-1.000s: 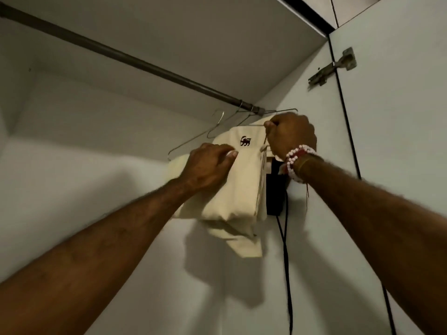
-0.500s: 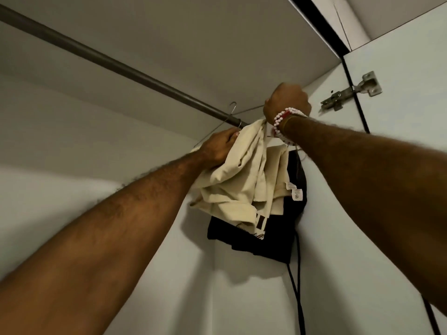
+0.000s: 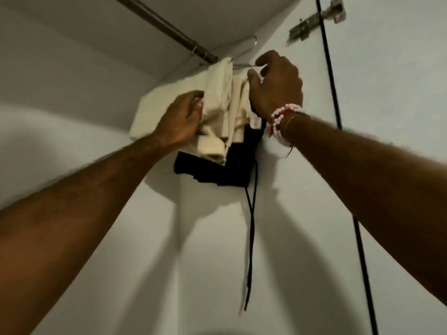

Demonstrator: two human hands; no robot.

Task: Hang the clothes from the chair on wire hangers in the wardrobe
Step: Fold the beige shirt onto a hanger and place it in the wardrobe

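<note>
The cream cloth (image 3: 217,110) hangs bunched near the top middle of the frame, draped over a wire hanger (image 3: 242,66) just under the rod (image 3: 169,30). It hangs long, up and down. The left hand (image 3: 180,123) grips its left side. The right hand (image 3: 275,85), nearer the wire, pinches the hanger. A black garment (image 3: 222,170) hangs below.

Door hinge (image 3: 316,19): silver metal, mounted at top right across the black vertical gap (image 3: 327,56) betw. side panel and door. Gap runs down from hinge to bottom edge. Beaded bracelet (image 3: 280,119), white/pink w/ red thread: well below hinge, left of gap. Panels below hinge: plain white.
</note>
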